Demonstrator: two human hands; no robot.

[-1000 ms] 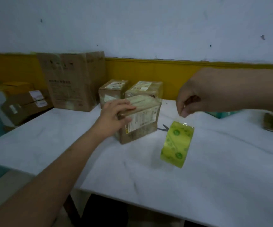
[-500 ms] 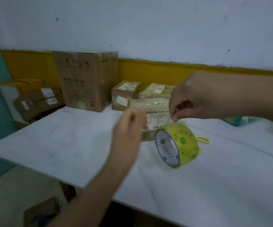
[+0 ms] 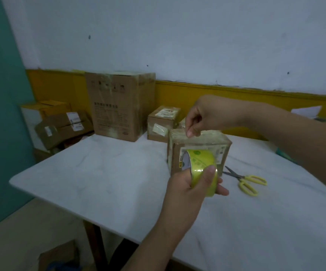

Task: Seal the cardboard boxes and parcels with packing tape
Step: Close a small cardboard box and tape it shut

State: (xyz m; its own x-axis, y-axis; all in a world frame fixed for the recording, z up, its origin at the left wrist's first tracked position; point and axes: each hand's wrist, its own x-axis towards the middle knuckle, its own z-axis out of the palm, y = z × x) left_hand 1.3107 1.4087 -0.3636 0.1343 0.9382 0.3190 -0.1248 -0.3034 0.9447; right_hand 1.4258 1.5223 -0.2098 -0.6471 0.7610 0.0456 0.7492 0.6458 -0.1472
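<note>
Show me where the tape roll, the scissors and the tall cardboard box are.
tape roll (image 3: 201, 160), head view, yellow outer band.
scissors (image 3: 233, 173), head view, grey blades.
tall cardboard box (image 3: 119, 106), head view, front face.

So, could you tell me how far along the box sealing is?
Done: the large box shows tape. In hand: the left hand holds the tape roll, the right hand pinches its end over the small box. Remaining: stick it down and cut.
</note>
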